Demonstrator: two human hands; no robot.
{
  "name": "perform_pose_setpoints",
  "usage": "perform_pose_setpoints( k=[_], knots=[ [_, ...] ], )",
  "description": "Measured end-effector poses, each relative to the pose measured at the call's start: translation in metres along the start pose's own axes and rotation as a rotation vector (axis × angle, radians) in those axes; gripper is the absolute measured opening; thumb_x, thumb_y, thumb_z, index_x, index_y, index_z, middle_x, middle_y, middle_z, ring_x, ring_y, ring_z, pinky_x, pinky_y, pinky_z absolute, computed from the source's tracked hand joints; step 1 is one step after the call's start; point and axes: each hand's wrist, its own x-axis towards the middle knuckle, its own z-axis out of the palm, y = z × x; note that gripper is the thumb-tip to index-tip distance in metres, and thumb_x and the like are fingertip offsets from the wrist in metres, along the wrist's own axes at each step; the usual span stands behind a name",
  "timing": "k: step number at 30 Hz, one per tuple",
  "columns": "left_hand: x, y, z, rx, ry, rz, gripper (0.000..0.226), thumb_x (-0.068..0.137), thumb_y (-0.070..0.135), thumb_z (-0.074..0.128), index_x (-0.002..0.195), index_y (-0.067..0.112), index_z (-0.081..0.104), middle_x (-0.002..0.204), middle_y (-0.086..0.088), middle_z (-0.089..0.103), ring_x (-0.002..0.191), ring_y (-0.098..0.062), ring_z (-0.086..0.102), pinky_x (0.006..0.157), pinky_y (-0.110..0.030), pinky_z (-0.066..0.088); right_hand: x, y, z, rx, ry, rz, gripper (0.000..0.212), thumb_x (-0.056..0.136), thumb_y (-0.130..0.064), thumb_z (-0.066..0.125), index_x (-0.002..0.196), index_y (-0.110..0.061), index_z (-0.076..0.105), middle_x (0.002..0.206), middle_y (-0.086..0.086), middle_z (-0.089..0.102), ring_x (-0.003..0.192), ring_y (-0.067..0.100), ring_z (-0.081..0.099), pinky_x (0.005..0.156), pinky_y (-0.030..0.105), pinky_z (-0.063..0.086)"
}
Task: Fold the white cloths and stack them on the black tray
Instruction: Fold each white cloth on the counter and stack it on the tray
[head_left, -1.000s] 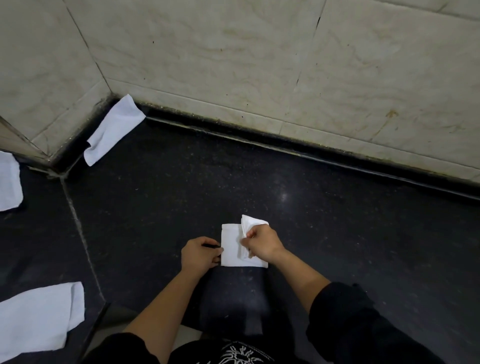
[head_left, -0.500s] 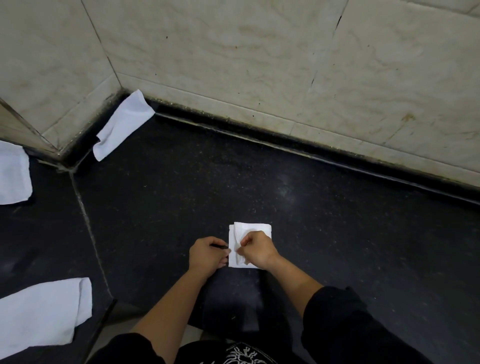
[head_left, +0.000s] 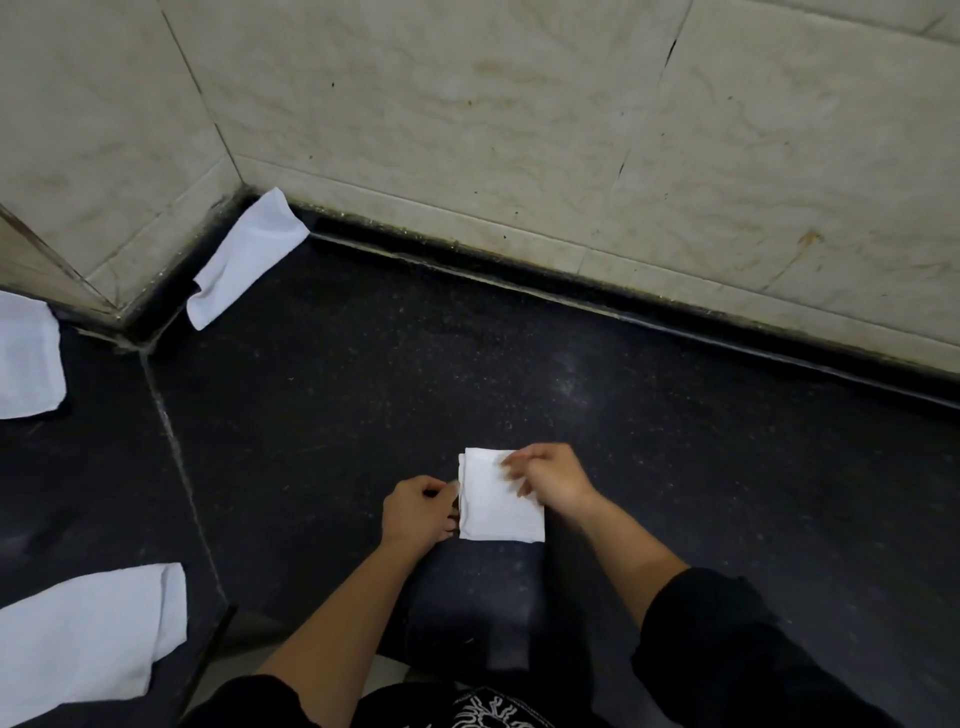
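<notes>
Head view: w/in the last sec the flap that the right hand (head_left: 550, 480) had held up off the folded cloth (head_left: 498, 504) got laid down. The cloth thus lay as a flat, compact rectangle on the black counter (head_left: 675, 467), just in front of the person. Left hand (head_left: 418, 514) sat at its left edge, fingers curled, apparently pinching the layers. Right hand rested on the cloth's top-right part, fingers fairly straight but blurred, prob. smoothing. Hands were close, cloth between them. Judgement: this fold was approx. done, stacking next. No black tray could be made out. 3 more lay well apart, not yet done: corner cloth (head_left: 247, 257), far-left cloth (head_left: 28, 358), near-left cloth (head_left: 83, 634).
</notes>
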Motion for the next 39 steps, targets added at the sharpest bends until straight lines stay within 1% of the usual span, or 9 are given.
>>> perform_pose_setpoints(
  k=[4, 7, 11, 15, 20, 28, 33, 37, 39],
  knots=[
    [-0.001, 0.001, 0.002, 0.114, -0.006, 0.081, 0.027, 0.079, 0.032, 0.077, 0.088, 0.011, 0.064, 0.077, -0.007, 0.071, 0.064, -0.018, 0.07, 0.055, -0.027, 0.058, 0.01, 0.016, -0.032, 0.003, 0.184, 0.076, 0.014, 0.085, -0.006, 0.062, 0.072, -0.01, 0.064, 0.073, 0.008, 0.068, 0.056, 0.014, 0.058, 0.046, 0.018, 0.043],
    [-0.001, 0.0, 0.002, 0.183, -0.022, 0.12, 0.023, 0.073, 0.023, 0.082, 0.084, 0.014, 0.063, 0.078, -0.004, 0.069, 0.069, -0.019, 0.07, 0.065, -0.036, 0.061, 0.008, 0.036, -0.035, -0.036, 0.159, 0.151, 0.012, 0.085, -0.017, 0.069, 0.076, -0.01, 0.066, 0.078, 0.008, 0.07, 0.065, 0.017, 0.062, 0.057, 0.026, 0.049],
    [0.001, -0.002, -0.001, 0.208, -0.05, 0.116, 0.021, 0.071, 0.011, 0.08, 0.085, 0.016, 0.065, 0.08, -0.003, 0.07, 0.077, -0.019, 0.07, 0.077, -0.041, 0.06, 0.0, 0.043, -0.021, 0.042, 0.106, 0.163, 0.016, 0.085, -0.02, 0.072, 0.087, -0.006, 0.066, 0.079, 0.008, 0.068, 0.068, 0.016, 0.063, 0.056, 0.024, 0.05],
    [0.001, -0.002, -0.003, 0.187, -0.067, 0.093, 0.025, 0.071, 0.008, 0.08, 0.088, 0.019, 0.064, 0.081, -0.005, 0.071, 0.079, -0.02, 0.07, 0.081, -0.04, 0.059, -0.001, 0.042, -0.009, 0.059, 0.068, 0.162, 0.014, 0.082, -0.017, 0.073, 0.088, -0.006, 0.066, 0.091, 0.009, 0.071, 0.078, 0.018, 0.066, 0.059, 0.025, 0.052],
    [0.0, -0.003, -0.004, 0.187, -0.073, 0.086, 0.026, 0.073, 0.007, 0.079, 0.091, 0.019, 0.064, 0.082, -0.004, 0.07, 0.081, -0.02, 0.069, 0.082, -0.041, 0.059, -0.002, 0.042, -0.002, 0.022, 0.101, 0.121, 0.017, 0.078, -0.016, 0.074, 0.086, -0.005, 0.063, 0.091, 0.008, 0.071, 0.087, 0.022, 0.069, 0.078, 0.036, 0.058],
    [0.001, -0.001, -0.006, 0.18, -0.105, 0.045, 0.029, 0.073, 0.004, 0.077, 0.099, 0.012, 0.066, 0.084, -0.007, 0.069, 0.082, -0.023, 0.069, 0.079, -0.039, 0.06, -0.01, 0.028, -0.005, 0.081, 0.03, 0.121, 0.022, 0.082, -0.002, 0.069, 0.102, 0.0, 0.058, 0.1, 0.014, 0.067, 0.086, 0.022, 0.068, 0.056, 0.028, 0.058],
    [0.0, 0.007, -0.009, 0.164, -0.174, -0.036, 0.033, 0.074, 0.001, 0.073, 0.104, 0.012, 0.064, 0.097, -0.011, 0.067, 0.088, -0.024, 0.067, 0.066, -0.029, 0.057, -0.017, 0.008, -0.007, -0.075, 0.022, -0.048, 0.013, 0.081, 0.0, 0.063, 0.09, -0.009, 0.065, 0.093, 0.013, 0.07, 0.081, 0.023, 0.07, 0.055, 0.03, 0.059],
    [-0.009, 0.019, -0.006, -0.16, -0.198, -0.115, 0.024, 0.089, 0.016, 0.063, 0.11, 0.005, 0.064, 0.098, -0.011, 0.069, 0.087, -0.02, 0.067, 0.069, -0.026, 0.054, -0.027, -0.017, -0.008, -0.125, 0.01, -0.197, 0.016, 0.079, 0.0, 0.063, 0.082, -0.016, 0.065, 0.084, 0.012, 0.071, 0.077, 0.023, 0.071, 0.061, 0.038, 0.061],
    [-0.013, 0.026, -0.004, -0.298, -0.254, -0.192, 0.029, 0.095, 0.031, 0.054, 0.11, 0.009, 0.065, 0.101, -0.011, 0.071, 0.093, -0.022, 0.068, 0.076, -0.031, 0.056, -0.031, -0.027, -0.01, -0.1, -0.001, -0.229, 0.017, 0.08, 0.0, 0.065, 0.082, -0.017, 0.065, 0.083, 0.014, 0.071, 0.075, 0.024, 0.071, 0.058, 0.036, 0.061]
  ],
)
